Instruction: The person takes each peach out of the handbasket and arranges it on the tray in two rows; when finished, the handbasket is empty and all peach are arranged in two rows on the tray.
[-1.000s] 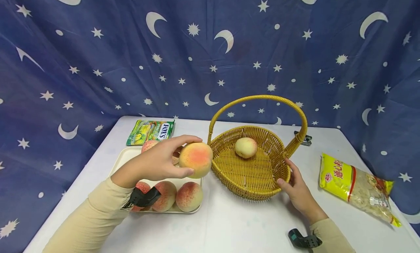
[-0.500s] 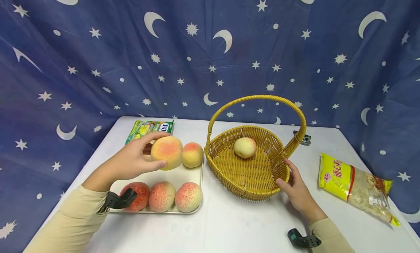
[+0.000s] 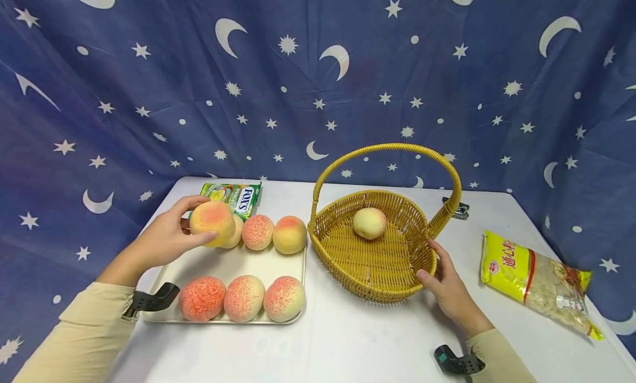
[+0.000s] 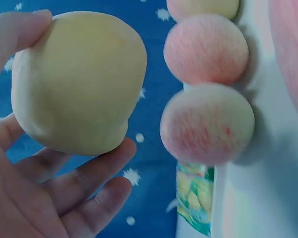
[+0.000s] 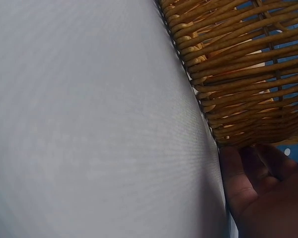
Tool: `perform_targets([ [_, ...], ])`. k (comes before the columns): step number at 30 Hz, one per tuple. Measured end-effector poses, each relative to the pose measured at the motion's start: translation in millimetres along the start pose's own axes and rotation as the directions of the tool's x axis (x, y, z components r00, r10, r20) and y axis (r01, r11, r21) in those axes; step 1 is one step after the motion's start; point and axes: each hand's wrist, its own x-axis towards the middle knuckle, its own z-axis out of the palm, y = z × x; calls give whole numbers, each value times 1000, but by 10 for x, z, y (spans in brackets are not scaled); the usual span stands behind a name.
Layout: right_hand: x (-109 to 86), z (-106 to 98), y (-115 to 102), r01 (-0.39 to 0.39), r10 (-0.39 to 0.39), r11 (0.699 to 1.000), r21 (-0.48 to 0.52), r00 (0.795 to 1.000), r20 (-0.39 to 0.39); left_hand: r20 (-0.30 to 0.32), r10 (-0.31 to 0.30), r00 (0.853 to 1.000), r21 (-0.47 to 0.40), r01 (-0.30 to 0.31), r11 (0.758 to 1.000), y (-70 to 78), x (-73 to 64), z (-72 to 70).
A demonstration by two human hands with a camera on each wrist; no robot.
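Observation:
In the head view my left hand [image 3: 158, 240] holds a yellow-orange peach [image 3: 212, 223] above the back left of a cream tray [image 3: 218, 266]. The left wrist view shows the thumb over that peach [image 4: 79, 82] and the fingers beneath it. Several blushed peaches lie on the tray, three along its front, others in the back row, one partly hidden by the held peach. My right hand [image 3: 451, 288] grips the right side of a yellow wicker basket [image 3: 370, 264]. One pale peach [image 3: 370, 223] sits inside the basket. In the right wrist view my fingers meet the basket's woven side [image 5: 248, 84].
A green FOX'S packet [image 3: 243, 198] lies behind the tray. To the right is a yellow and clear food bag [image 3: 539, 283]. A small dark object [image 3: 458, 207] lies behind the basket handle. A starry blue cloth [image 3: 278, 85] hangs behind the white table [image 3: 348, 344].
My left hand has carried its peach leftward from beside the basket to over the tray's back left. More tray peaches have come into sight. My right hand stays on the basket.

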Motion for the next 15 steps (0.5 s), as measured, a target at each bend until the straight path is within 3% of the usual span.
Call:
perform_targets([
  [15,0,-2,-20,-18,18,1000,0,1000,7,-66,-102,993,102,109,989,-380,-5,-80],
])
